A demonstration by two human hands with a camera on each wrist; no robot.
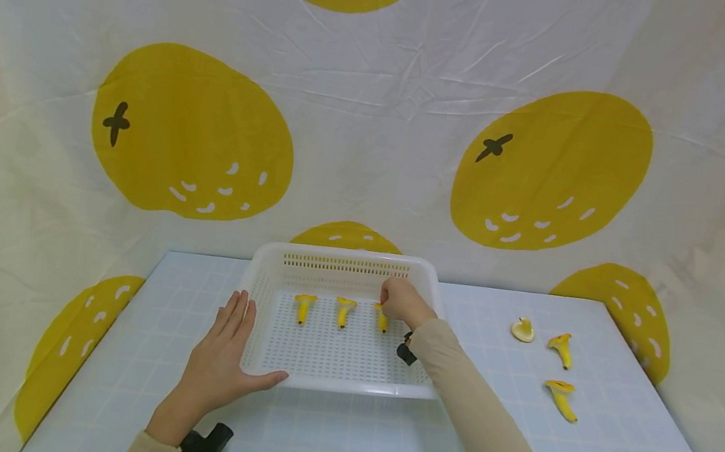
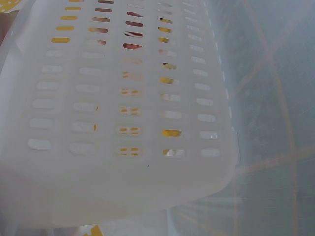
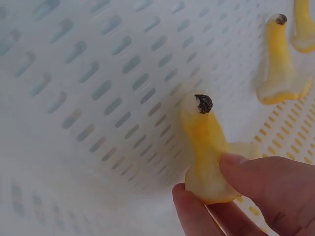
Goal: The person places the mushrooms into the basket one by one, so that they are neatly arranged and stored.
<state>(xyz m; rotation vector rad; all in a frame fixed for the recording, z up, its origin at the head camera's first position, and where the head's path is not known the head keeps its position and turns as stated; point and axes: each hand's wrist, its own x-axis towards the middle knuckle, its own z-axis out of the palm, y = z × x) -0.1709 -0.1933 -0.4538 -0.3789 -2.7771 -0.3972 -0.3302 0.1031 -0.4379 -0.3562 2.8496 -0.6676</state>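
1 thumb and bent fingers of the right hand pinch a yellow mushroom by its cap, inside the white basket. It looks light, firmish, perhaps brittle at the cap's edge; gripping where stem meets cap seems kinder. The left hand, fingers straight, lies at the basket's left side.

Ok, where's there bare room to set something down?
Bare: the basket floor between the mushroom row and the near rim; also the table between the right sleeve and three loose mushrooms. Crowded: that row, where the right hand pinches its rightmost mushroom.
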